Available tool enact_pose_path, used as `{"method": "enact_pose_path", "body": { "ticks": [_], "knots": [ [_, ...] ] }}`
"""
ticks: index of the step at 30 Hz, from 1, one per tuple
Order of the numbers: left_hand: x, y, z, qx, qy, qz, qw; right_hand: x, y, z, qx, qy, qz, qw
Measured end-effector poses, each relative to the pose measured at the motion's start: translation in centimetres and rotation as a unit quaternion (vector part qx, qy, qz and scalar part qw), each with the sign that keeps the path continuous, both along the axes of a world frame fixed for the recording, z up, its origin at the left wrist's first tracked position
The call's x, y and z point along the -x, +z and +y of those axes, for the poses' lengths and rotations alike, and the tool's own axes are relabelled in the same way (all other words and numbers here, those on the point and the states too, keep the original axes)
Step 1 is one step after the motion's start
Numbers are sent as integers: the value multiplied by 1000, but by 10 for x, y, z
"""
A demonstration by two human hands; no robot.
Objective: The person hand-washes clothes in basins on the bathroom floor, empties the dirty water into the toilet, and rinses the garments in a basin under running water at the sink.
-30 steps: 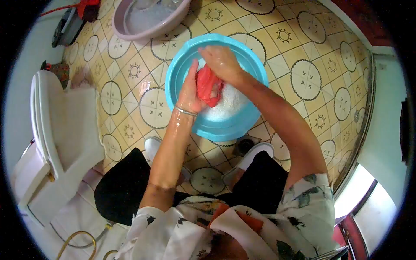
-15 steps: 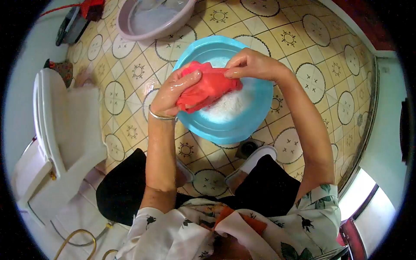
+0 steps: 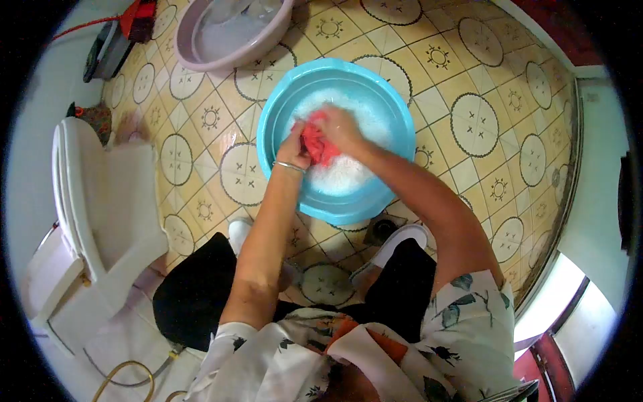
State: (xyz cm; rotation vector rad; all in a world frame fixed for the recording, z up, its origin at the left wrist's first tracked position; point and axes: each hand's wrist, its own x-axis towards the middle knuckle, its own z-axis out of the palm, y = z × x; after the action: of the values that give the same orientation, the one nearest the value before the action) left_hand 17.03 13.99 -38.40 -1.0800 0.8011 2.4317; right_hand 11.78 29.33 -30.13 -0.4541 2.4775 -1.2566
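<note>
Leaning over a blue basin (image 3: 400, 144), bunching red cloth (image 3: 321, 149) among white suds (image 3: 341, 177).
Holding it just left of the basin's centre, roughly lengthwise away from the body; clamping it between close-set hands, gripping its left side with the left hand (image 3: 293, 147), grasping its far right side with the slightly farther right hand (image 3: 341, 129).

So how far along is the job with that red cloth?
Looks done: the blue basin is filled with suds. In hand: the red cloth, between the left hand and right hand. Left: probably getting the cloth out of the suds; how much more handling it needs, I can't tell. The pink basin holds cloudy liquid.
</note>
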Motion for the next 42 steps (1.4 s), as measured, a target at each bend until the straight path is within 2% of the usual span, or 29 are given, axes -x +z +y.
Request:
{"method": "enact_pose_path", "body": {
  "ticks": [1,3,4,6,7,9,10,11,12,13,14,15,16,19,20,21,23,25,27,29,31,33,35,36,37,39,40,41,42],
  "knots": [
    [2,11,1,-7,6,6,1000,-13,24,-13,61,-1,-148,987],
    [2,93,19,-24,15,-17,999,-57,30,-40,72,72,114,988],
    [-2,143,33,-15,28,-36,999,-69,44,-39,74,72,110,989],
    [0,191,46,9,40,-67,997,-75,81,-35,89,155,190,965],
    [1,169,40,8,40,-67,997,-67,79,-35,89,156,190,965],
    [2,103,24,148,-25,54,987,-36,69,-32,-104,182,182,961],
    [4,98,27,147,-24,55,987,-17,75,-22,-137,174,199,955],
    [5,93,34,-148,-60,179,971,2,81,-10,-171,167,214,947],
    [4,91,41,-428,-89,284,853,19,72,-6,-157,113,181,964],
    [4,99,47,-428,-89,285,853,29,64,-5,-142,58,148,977],
    [5,121,53,-224,-48,199,953,22,62,-7,-209,65,270,938],
    [6,147,60,-6,-3,98,995,3,65,-13,-208,65,269,938],
    [8,182,70,-7,112,-38,993,-24,71,-22,-215,89,250,940],
    [-1,118,24,-26,77,5,997,-51,68,-37,-192,132,228,945],
    [2,111,20,157,-18,40,987,-41,71,-30,-194,178,200,944],
    [0,104,18,155,-18,38,987,-32,73,-23,-193,223,171,940],
    [7,115,21,-203,-146,128,960,34,29,6,-207,167,272,925],
    [10,102,25,-137,-149,115,972,47,7,12,-249,157,250,923],
    [12,106,29,23,96,-15,995,38,-13,5,-107,-8,-4,994],
    [8,73,12,15,112,-5,994,31,-42,8,-73,-13,29,997],
    [5,65,11,-46,88,-47,994,31,-48,24,-221,109,151,957],
    [0,42,5,5,75,-43,996,27,-42,13,-213,110,138,961],
    [-7,30,-9,-217,56,95,970,17,-26,-5,-200,115,114,966],
    [-4,46,-3,-218,56,95,970,7,-4,-14,-163,180,118,963],
    [1,79,8,-159,47,72,983,-9,21,-25,-123,247,118,954],
    [-11,103,20,-98,41,41,994,-45,49,-48,-185,171,89,964],
    [-18,106,25,22,72,93,993,-60,60,-53,-205,145,78,965],
    [-19,109,30,140,101,143,974,-70,69,-49,-113,178,130,969],
    [-17,112,35,138,101,143,975,-73,76,-45,-21,208,179,961]
  ]
}}
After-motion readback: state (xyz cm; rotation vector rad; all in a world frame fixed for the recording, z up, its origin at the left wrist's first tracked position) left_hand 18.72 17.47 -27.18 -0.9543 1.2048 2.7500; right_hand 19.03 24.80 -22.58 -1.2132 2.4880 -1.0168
